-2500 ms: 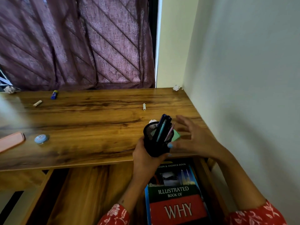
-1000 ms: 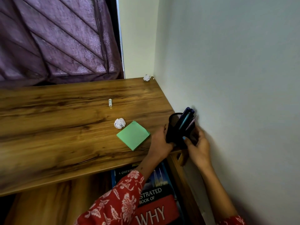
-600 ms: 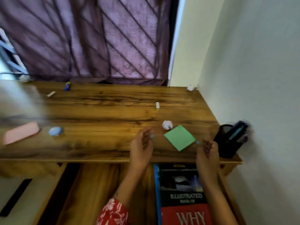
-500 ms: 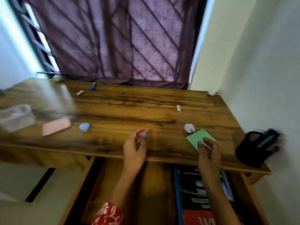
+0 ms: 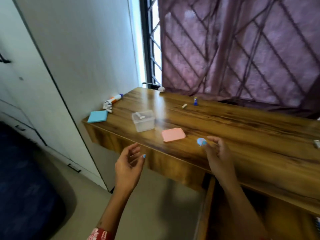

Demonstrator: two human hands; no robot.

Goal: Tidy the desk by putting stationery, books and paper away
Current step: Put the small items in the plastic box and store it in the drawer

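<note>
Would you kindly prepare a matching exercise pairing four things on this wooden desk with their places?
Things:
1. blue square sticky-note pad
2. clear plastic box
3. pink rounded-rectangle lid
4. small crumpled white paper ball

Places:
A. far corner, by the purple curtain
B. near left corner of the desk
C. between the clear box and the right hand
D. between the pad and the lid

Pairs: 1-B, 2-D, 3-C, 4-A

Both hands off the pen holder, empty, right hand (image 5: pixel 218 154) now near blue round item (image 5: pixel 200 141) — view swung left.
</note>
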